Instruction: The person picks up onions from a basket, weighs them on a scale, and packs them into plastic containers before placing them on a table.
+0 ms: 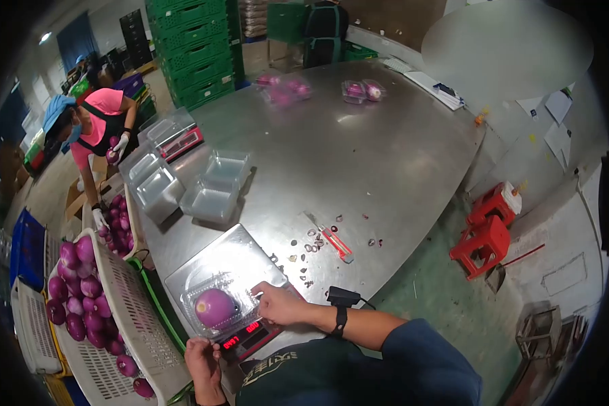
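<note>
Lower centre, our right grip (282, 306) meets a clear plastic box (242, 312), round purple onion (214, 308) inside, on a silver-topped scale (220, 256), left grip (204, 362) near; whether either is clamped, we cannot tell.

The scale (267, 340) shows red digits (231, 342), seemingly 0497 and 000 (lettering (271, 368) on the shirt (331, 379) is unclear).

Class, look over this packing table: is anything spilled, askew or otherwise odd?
Yes. Small dark scraps, perhaps onion trimmings, lie scattered on the metal table, right of the scale. Among them rests a red cutter, apparently with its blade out, lying loose. The onion on the scale looks whole.
</note>
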The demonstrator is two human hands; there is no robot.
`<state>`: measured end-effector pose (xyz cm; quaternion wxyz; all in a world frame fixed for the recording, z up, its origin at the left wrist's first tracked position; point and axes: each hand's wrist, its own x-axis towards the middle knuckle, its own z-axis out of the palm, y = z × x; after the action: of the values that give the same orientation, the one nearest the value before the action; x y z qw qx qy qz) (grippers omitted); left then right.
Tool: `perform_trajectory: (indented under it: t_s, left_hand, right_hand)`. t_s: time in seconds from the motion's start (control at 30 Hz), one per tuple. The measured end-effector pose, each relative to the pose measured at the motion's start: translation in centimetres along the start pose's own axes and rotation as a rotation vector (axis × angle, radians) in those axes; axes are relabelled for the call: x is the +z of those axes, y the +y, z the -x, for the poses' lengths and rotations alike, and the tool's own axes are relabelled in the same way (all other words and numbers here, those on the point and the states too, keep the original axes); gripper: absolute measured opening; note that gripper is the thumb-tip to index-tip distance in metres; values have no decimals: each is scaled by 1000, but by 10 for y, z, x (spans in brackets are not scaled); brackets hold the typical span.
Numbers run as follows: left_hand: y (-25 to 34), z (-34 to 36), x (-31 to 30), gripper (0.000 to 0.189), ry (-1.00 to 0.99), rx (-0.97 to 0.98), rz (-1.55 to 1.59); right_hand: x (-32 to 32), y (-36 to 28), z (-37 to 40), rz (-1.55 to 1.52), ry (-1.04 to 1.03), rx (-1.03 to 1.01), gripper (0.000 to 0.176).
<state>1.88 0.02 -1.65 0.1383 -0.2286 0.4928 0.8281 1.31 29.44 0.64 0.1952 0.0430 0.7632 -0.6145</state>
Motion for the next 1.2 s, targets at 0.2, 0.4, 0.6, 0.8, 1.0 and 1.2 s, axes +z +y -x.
perform_trajectory:
  t_s: [0.2, 0.4, 0.6, 0.8, 1.0, 1.2]
  left_hand:
    - [-11, -4, 32, 36, -34, 7, 51]
    - [-29, -30, 104, 37, -142, -33, -84]
    - [-38, -59, 166, 53, -221, -59, -188]
    - [0, -59, 206, 48, -258, -41, -354]
    - [95, -31, 151, 31, -49, 136, -497]
    - [186, 12, 81, 28, 180, 590, -456]
  right_hand:
    - [-44, 26, -9, -42, -76, -22, 61]
    - [-96, 24, -10, -335, 50, 93, 118]
    - [-147, 61, -35, -631, 85, 147, 80]
    - [-229, 109, -79, -727, 304, 238, 60]
    - [-397, 122, -157, -731, 733, 274, 60]
    - [-489, 110, -259, 107, 1032, 108, 65]
